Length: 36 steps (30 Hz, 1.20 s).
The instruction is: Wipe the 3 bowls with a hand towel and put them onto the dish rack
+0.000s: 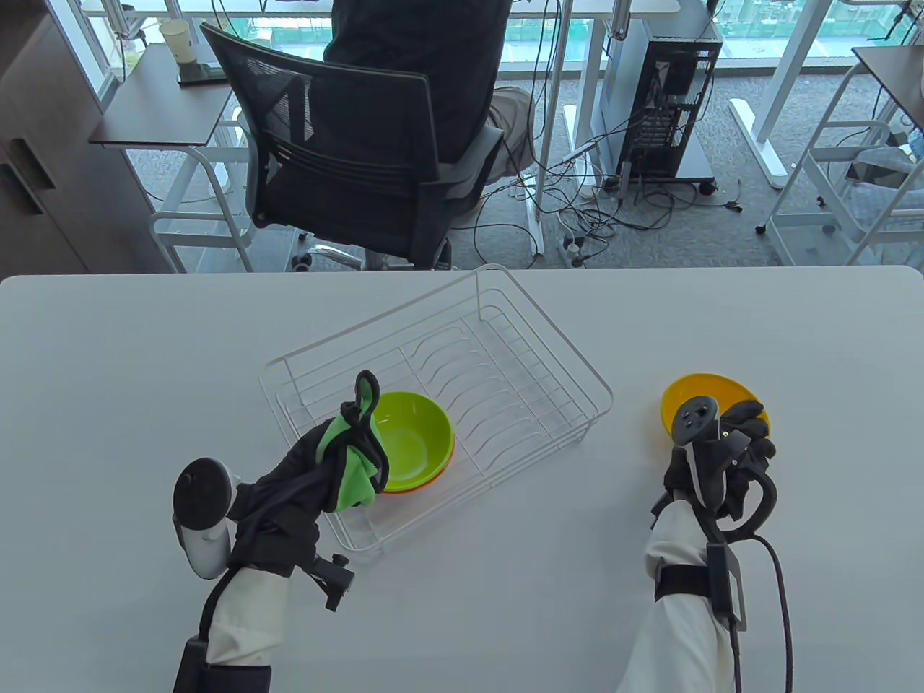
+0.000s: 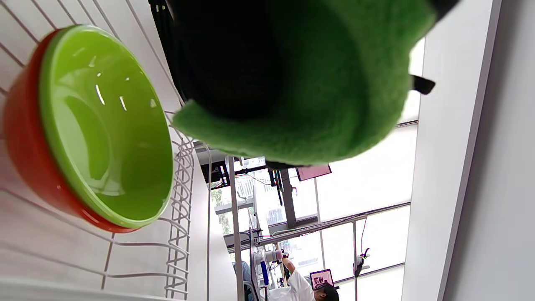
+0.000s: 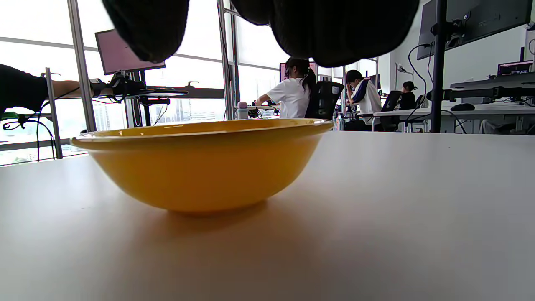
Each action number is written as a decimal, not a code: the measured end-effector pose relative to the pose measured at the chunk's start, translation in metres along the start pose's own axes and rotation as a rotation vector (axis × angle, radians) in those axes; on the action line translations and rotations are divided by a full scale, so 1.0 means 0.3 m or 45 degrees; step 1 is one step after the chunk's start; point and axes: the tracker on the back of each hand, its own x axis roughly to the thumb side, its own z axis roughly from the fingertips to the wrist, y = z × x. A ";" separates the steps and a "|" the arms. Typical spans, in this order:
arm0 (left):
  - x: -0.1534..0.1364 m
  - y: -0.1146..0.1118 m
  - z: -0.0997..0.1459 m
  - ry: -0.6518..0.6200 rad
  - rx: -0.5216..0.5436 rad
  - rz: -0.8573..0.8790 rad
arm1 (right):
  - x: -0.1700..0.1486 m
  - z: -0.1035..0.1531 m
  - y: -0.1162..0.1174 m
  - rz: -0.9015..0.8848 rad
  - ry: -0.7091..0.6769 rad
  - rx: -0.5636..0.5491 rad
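Observation:
A green bowl (image 1: 413,433) (image 2: 104,133) sits nested in an orange-red bowl (image 1: 426,482) (image 2: 25,138) in the front left part of the white wire dish rack (image 1: 543,317) (image 2: 179,234). My left hand (image 1: 339,447) hovers over the rack's front left corner beside those bowls, gripping a bunched green hand towel (image 1: 354,476) (image 2: 334,104). A yellow bowl (image 1: 696,386) (image 3: 205,167) stands upright on the table to the right of the rack. Just behind its near rim is my right hand (image 1: 751,422). Its gloved fingers (image 3: 334,29) hang above the rim, holding nothing.
The white table (image 1: 144,375) extends left of the rack and between my two hands. Beyond its far edge stands a black office chair (image 1: 346,159) with a person seated in it, plus desks, cables and a computer tower (image 1: 660,94).

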 end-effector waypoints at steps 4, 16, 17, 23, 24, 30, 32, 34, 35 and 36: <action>-0.002 -0.003 -0.001 0.007 -0.006 -0.001 | -0.042 -0.021 0.031 0.069 0.075 0.037; 0.000 -0.013 -0.001 0.022 -0.013 0.029 | -0.129 -0.061 0.073 -0.414 0.351 0.342; -0.001 -0.013 -0.001 0.023 -0.013 0.028 | -0.134 -0.062 0.073 -0.434 0.362 0.344; -0.002 -0.017 -0.001 0.029 -0.019 0.023 | -0.163 -0.068 0.090 -0.664 0.460 0.439; -0.003 -0.018 -0.001 0.030 -0.019 0.023 | -0.167 -0.068 0.091 -0.688 0.474 0.452; -0.004 -0.021 -0.001 0.035 -0.024 0.026 | -0.185 -0.070 0.097 -0.783 0.548 0.464; -0.006 -0.024 -0.001 0.039 -0.025 0.033 | -0.188 -0.069 0.097 -0.795 0.558 0.454; -0.006 -0.025 -0.001 0.040 -0.024 0.033 | -0.190 -0.068 0.097 -0.817 0.574 0.443; -0.006 -0.025 -0.001 0.040 -0.024 0.032 | -0.190 -0.066 0.098 -0.823 0.578 0.436; -0.006 -0.026 -0.002 0.039 -0.023 0.029 | -0.191 -0.066 0.099 -0.826 0.580 0.426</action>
